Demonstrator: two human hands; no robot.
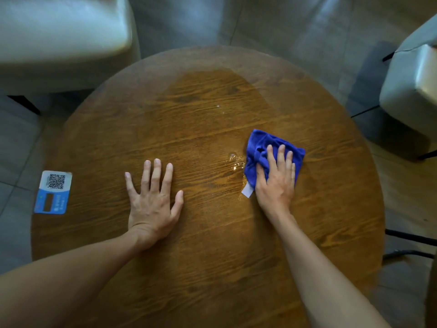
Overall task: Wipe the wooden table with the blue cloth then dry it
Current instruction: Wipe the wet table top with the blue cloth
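A round wooden table (208, 233) fills the view. The blue cloth (259, 144), bunched, with a white tag at its near corner, lies right of centre. My right hand (276, 178) presses flat on top of it, fingers spread over the fabric. Just left of the cloth a small puddle of water (235, 162) glistens on the wood, and tiny droplets sit farther back. My left hand (152, 200) rests palm down on the bare wood left of centre, fingers apart, holding nothing.
A blue and white QR-code card (53, 192) is stuck near the table's left edge. A pale upholstered chair (59, 39) stands at the back left, another chair (411, 86) at the right. Grey floor tiles surround the table.
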